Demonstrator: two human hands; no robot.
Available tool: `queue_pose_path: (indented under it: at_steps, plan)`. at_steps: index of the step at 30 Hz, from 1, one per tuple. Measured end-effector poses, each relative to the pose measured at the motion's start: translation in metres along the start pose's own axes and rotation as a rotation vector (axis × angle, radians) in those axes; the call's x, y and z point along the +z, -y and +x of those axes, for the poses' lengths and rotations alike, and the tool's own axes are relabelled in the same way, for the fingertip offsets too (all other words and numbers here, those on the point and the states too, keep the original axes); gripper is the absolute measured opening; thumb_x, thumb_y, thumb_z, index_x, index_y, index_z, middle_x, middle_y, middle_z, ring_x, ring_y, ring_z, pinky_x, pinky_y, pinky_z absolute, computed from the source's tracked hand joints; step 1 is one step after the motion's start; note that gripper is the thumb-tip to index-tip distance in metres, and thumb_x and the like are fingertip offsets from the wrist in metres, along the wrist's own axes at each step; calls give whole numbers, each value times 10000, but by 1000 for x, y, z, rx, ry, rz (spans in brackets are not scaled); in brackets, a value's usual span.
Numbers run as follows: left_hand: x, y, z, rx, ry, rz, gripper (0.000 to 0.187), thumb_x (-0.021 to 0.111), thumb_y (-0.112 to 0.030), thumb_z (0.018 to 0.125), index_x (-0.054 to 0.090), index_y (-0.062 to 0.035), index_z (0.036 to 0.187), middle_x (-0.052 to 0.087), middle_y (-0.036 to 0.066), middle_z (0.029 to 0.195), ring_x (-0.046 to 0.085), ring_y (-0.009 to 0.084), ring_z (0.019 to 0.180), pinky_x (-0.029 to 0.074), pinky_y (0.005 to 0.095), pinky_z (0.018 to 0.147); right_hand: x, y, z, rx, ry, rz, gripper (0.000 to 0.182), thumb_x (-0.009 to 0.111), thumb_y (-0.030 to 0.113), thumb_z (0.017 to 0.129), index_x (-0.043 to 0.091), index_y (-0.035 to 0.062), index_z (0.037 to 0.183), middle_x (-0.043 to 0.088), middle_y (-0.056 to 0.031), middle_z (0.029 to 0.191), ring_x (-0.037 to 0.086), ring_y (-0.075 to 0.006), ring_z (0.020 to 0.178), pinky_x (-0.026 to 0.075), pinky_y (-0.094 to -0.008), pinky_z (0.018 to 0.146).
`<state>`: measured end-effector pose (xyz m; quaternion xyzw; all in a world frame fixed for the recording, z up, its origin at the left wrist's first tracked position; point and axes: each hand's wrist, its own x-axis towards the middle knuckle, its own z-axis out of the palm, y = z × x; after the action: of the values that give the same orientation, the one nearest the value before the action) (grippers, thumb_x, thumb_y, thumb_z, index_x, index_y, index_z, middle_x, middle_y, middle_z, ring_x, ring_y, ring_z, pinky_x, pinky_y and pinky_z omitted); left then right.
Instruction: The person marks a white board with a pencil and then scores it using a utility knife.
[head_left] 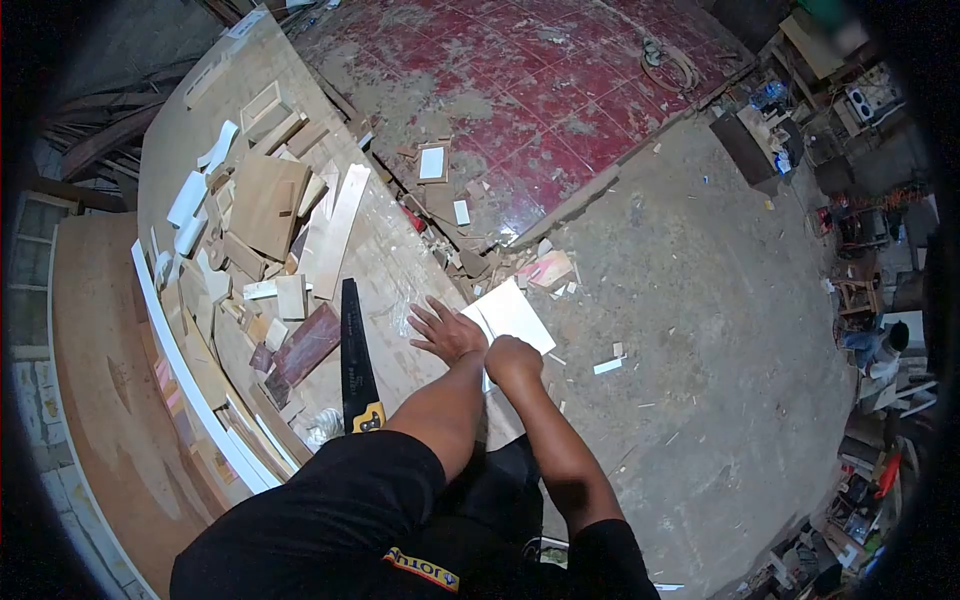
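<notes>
Left hand: the left hand (445, 330) is lying flat with its fingers spread, pressing down on the worktop (385, 262) at the left edge of the white board (512, 315), near the middle of the frame.
Right hand: the right hand (513, 360) is curling into a fist at the lower edge of the white board; what it is pinching, if anything, cannot be told.
White board: it is lying at the worktop's right edge, jutting out over the floor (700, 330), just right of the left hand and above the right hand.
Handsaw: a handsaw (355, 360) with a dark blade and yellow-and-black handle is lying on the worktop, left of the left hand and apart from it.
Offcuts: a heap of wood offcuts (265, 205) is covering the worktop in the upper left of the frame.
Red surface: a worn red panel (540, 100) is lying across the top centre.
Background: another person (880, 350) is sitting at the far right edge.
</notes>
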<state>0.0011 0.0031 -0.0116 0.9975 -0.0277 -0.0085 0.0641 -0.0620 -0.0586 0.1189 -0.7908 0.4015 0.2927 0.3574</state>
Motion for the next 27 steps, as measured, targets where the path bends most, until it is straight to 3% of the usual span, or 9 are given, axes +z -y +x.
queue_pose_path:
  at_steps: [4,8,18,21,25,27]
  plan:
    - [4,3,3,-6,36,-2,632,433,-280,948,215,-123,1520,83,191,1590,102,427,1452,92,684,1107,12,8,37,-24,7,-45,308,541,205,865,706,19,1048,686,-196,1099,679,-333,1009,547,-422,816]
    - [18,6,2,4,9,30,638,439,-284,947,211,-134,1523,88,187,1591,112,428,1450,103,685,1105,13,7,26,-35,-8,-108,314,547,207,863,706,22,1061,684,-188,1116,680,-319,1015,551,-420,804]
    - [0,0,2,-14,28,25,630,436,-285,946,224,-132,1519,82,187,1591,105,422,1454,117,686,1105,20,-4,30,11,-11,12,335,497,213,887,704,-4,1036,678,-218,1107,676,-332,1024,544,-418,827]
    - [1,0,1,2,-8,18,631,435,-281,943,225,-133,1519,85,192,1590,92,423,1456,116,691,1101,9,0,7,-23,24,-121,318,491,195,913,692,29,1096,684,-187,1113,683,-345,995,556,-436,795]
    - [6,5,2,6,24,-6,631,431,-280,943,223,-130,1520,79,195,1590,80,428,1456,111,697,1097,29,3,43,-38,9,-93,317,488,193,911,688,6,1071,690,-188,1092,689,-341,978,556,-429,791]
    - [9,7,5,9,50,4,640,432,-278,940,214,-125,1522,74,201,1589,75,435,1455,109,703,1091,39,6,51,-105,-194,-52,334,477,200,915,678,-11,1078,689,-205,1077,689,-341,975,556,-430,789]
